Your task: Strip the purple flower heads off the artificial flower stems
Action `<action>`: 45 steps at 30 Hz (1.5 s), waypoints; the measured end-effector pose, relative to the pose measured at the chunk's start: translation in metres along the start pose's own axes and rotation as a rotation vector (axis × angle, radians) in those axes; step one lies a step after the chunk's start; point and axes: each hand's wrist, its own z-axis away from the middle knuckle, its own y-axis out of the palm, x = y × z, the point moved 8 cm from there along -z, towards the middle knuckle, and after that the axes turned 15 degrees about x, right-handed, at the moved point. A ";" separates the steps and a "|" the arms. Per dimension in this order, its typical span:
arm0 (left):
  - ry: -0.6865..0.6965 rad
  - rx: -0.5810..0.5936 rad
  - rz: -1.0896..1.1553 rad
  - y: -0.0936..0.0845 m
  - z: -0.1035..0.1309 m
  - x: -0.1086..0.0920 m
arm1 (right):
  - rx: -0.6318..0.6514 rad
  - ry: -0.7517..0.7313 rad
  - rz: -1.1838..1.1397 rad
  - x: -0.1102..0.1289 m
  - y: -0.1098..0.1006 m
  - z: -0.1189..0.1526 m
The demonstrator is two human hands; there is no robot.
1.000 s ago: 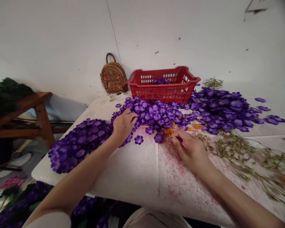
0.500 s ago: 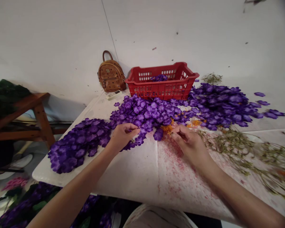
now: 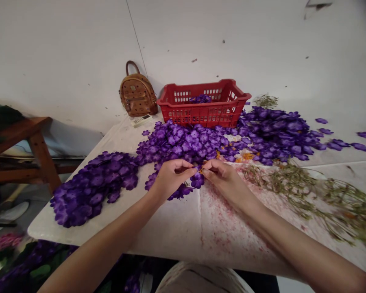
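My left hand [image 3: 174, 178] is closed in a pinch, its fingertips on a purple artificial flower [image 3: 197, 180]. Facing it, my right hand [image 3: 222, 174] pinches a small orange-yellow flower centre [image 3: 201, 171] against the purple petals. The fingertips of both hands almost meet, and they partly hide the small pieces. Below my left hand are more purple flowers [image 3: 180, 193] and some thin pale stems. A large heap of purple flower heads [image 3: 183, 140] lies just beyond both hands. Loose orange-yellow centres [image 3: 246, 156] are scattered to the right of the heap.
A red plastic crate [image 3: 201, 114] holding some purple flowers stands behind the heap. Left of it are a brown backpack [image 3: 138, 95] and a white remote control [image 3: 141, 120]. Another flower pile [image 3: 94, 187] lies at left, tangled green stems [image 3: 308, 191] at right. A wooden bench [image 3: 42, 150] stands beyond the table's left edge.
My right hand has moved left and my left hand slightly right, bringing their fingertips together over the purple flower. The whole view has shifted a little.
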 end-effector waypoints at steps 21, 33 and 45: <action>-0.063 0.062 0.159 0.016 -0.003 0.017 | -0.063 -0.003 0.206 0.001 0.005 0.005; 0.204 -0.064 -0.259 0.013 0.003 0.001 | -0.077 0.124 -0.645 -0.038 0.013 0.005; 0.199 -0.086 -0.428 0.010 0.004 -0.004 | 0.032 0.201 -0.611 -0.036 0.022 0.005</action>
